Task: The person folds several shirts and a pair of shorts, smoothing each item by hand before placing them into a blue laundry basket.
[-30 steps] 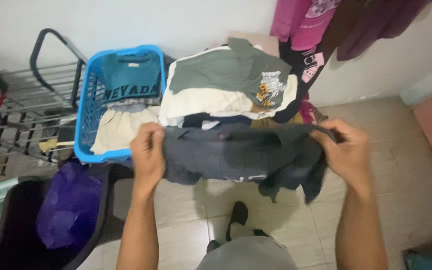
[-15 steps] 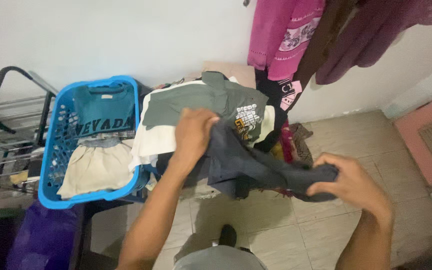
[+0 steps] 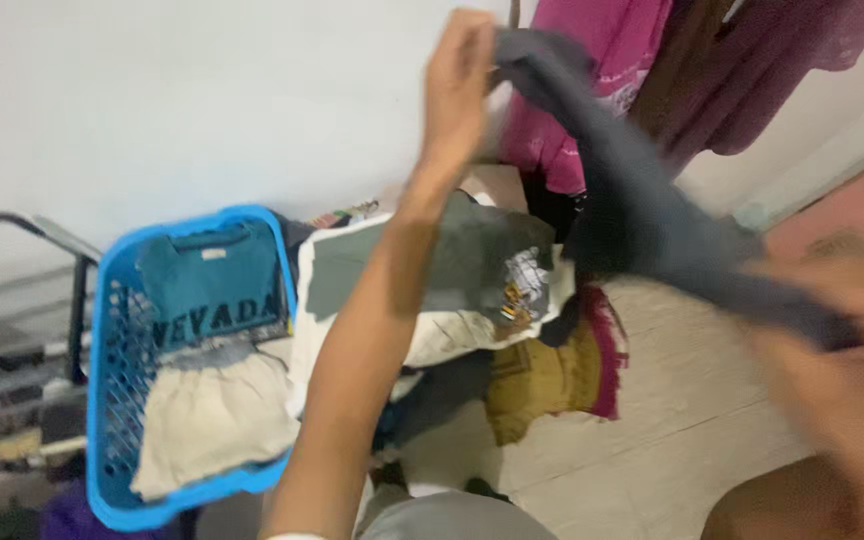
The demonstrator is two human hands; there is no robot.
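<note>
My left hand (image 3: pixel 460 75) is raised toward twelve o'clock, pinching one end of one dark grey cloth garment (image 3: pixel 642 215); my blurred right hand (image 3: pixel 842 345), at four o'clock, grips its other end. One blue plastic laundry basket (image 3: pixel 112 330) sits at nine o'clock.

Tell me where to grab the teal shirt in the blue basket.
Grip the teal shirt at its collar end, coming from above through the open top of the basket. It lies folded flat on top of the stack, collar toward the far rim, nothing covering it.
</note>
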